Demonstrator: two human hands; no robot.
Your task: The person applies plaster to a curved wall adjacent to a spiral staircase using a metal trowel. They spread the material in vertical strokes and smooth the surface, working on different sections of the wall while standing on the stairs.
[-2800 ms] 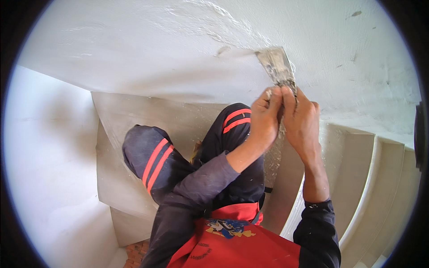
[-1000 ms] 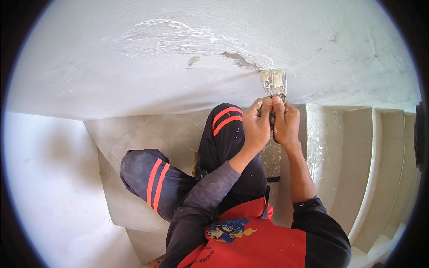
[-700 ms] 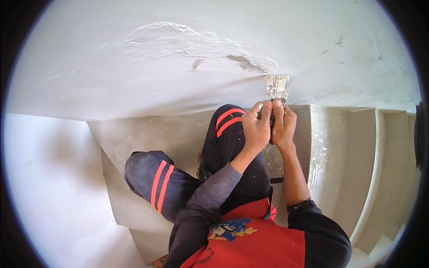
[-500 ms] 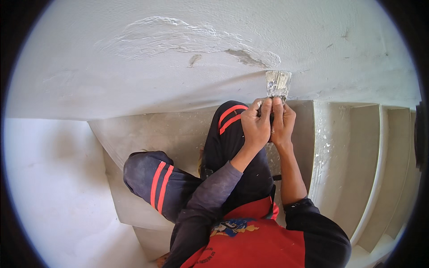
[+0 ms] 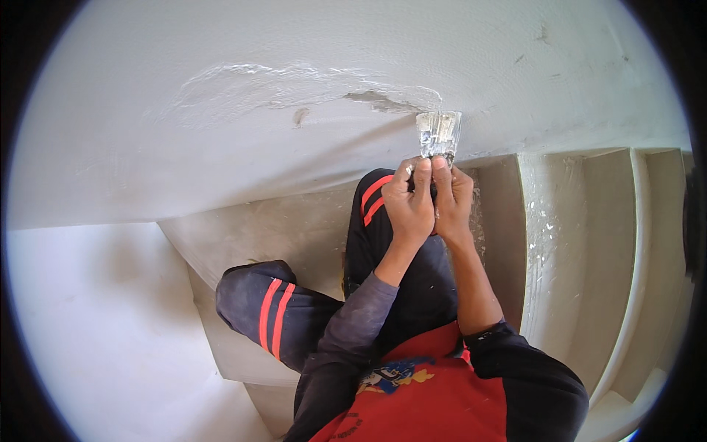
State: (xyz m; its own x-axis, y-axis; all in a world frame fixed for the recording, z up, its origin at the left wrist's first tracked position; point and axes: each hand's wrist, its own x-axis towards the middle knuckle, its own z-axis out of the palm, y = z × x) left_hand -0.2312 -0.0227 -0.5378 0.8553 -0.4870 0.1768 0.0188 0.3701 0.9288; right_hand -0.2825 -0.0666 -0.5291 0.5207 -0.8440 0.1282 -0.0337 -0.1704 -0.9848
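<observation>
My left hand (image 5: pixel 407 205) and my right hand (image 5: pixel 454 197) are closed together around the handle of a putty knife (image 5: pixel 437 133). Both thumbs lie side by side, pressed at the base of its blade. The handle itself is mostly hidden by my fingers. White filler smears the wide blade, which points away from me at the wall (image 5: pixel 294 158). Its tip is by the right end of a rough white filler patch (image 5: pixel 258 85); whether it touches the wall I cannot tell. A grey bare spot (image 5: pixel 383 101) shows along the patch's lower edge.
Concrete stairs (image 5: pixel 560 236) with white splatters run along the right side. My bent knees (image 5: pixel 254 291) are between me and the wall, over a concrete landing (image 5: pixel 294 221). A white surface (image 5: pixel 110 317) lies at the left.
The whole view has shifted and turned slightly. Both hands still grip the putty knife, its blade staying by the patch's right end, now tilted a little differently.
</observation>
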